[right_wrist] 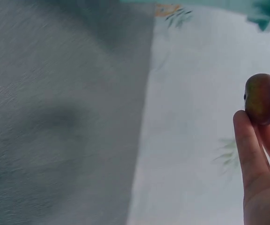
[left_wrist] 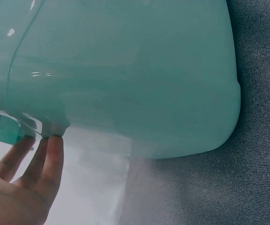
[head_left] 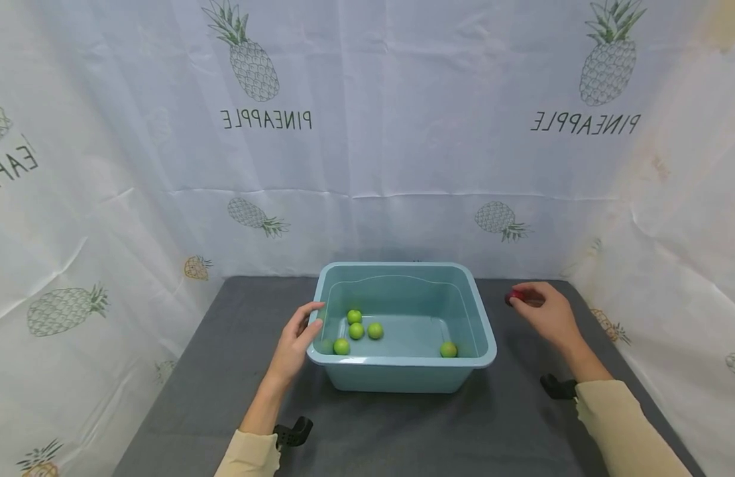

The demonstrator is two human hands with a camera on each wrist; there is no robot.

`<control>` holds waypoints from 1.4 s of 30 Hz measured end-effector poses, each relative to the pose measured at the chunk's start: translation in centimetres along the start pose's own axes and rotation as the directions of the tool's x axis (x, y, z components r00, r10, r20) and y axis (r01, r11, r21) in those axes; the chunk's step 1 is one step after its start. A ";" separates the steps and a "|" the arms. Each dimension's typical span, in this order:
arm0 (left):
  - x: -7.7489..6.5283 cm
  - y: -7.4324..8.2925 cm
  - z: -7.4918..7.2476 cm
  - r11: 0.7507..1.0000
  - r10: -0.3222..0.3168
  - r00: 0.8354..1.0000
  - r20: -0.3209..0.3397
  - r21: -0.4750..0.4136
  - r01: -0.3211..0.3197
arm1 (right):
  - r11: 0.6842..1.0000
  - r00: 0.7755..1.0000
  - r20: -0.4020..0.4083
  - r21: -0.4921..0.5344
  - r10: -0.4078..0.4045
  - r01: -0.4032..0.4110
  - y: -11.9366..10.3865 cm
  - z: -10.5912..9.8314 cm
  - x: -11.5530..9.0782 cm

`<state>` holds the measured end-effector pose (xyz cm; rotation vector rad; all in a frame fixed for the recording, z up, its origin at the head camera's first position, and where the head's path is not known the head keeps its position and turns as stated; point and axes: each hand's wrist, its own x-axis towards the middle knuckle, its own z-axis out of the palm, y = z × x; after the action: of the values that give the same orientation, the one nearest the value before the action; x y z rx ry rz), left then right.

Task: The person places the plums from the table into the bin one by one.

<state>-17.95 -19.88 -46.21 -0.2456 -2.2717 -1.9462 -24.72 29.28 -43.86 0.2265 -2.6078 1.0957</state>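
Observation:
A light blue-green plastic basin stands on the dark cloth. Several small round green fruits lie inside it, most toward the left, with one green fruit near the right front corner. My left hand grips the basin's left rim, its fingertips up against the underside of the lip. To the right of the basin, my right hand pinches a dark red plum between thumb and fingers, held above the cloth. The plum has a greenish patch in the right wrist view.
Dark grey cloth covers the table. A white curtain printed with pineapples hangs behind it and along both sides, close to the table's edges. Black wrist mounts sit by both cream sleeves.

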 end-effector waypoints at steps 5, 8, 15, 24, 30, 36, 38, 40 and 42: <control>0.0 0.1 0.0 1.000 0.003 1.000 -0.001 0.000 -0.003 | 0.998 0.999 0.014 0.040 -0.039 0.038 -2.5 -0.6 0.4; 0.0 0.1 0.0 1.000 0.002 1.000 -0.005 0.002 -0.002 | 0.997 0.998 0.019 0.059 -0.060 0.058 -4.0 -0.9 0.6; 0.1 0.2 0.1 1.000 0.006 1.000 -0.007 0.013 -0.005 | 0.992 0.995 0.052 0.089 -0.089 0.084 -7.3 -1.7 0.8; 0.0 0.2 0.0 1.000 -0.002 1.000 -0.007 0.011 0.002 | 0.965 0.975 0.161 0.235 -0.154 0.113 -11.0 -1.7 1.7; 0.0 0.1 0.0 1.000 -0.008 1.000 -0.010 0.006 0.008 | 0.943 0.956 0.228 0.313 -0.187 0.109 -13.3 -0.8 2.6; 0.0 0.4 0.1 1.000 -0.004 1.000 -0.004 0.005 0.004 | 0.930 0.942 0.278 0.360 -0.189 0.081 -15.4 0.2 3.5; -0.1 0.4 0.1 1.000 -0.004 1.000 -0.004 0.003 0.004 | 0.927 0.940 0.288 0.369 -0.182 0.066 -15.9 0.7 3.9; -0.1 0.5 0.1 1.000 -0.007 1.000 -0.005 0.003 0.007 | 0.921 0.938 0.296 0.385 -0.183 0.058 -16.4 1.2 4.3; -0.1 0.5 0.1 1.000 -0.005 1.000 -0.005 0.008 0.005 | 0.915 0.934 0.302 0.400 -0.189 0.056 -16.9 1.7 4.7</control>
<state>-17.70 -19.72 -45.75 -0.2337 -2.2785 -1.9377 -25.13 16.16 -32.05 0.7173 -2.5786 1.6431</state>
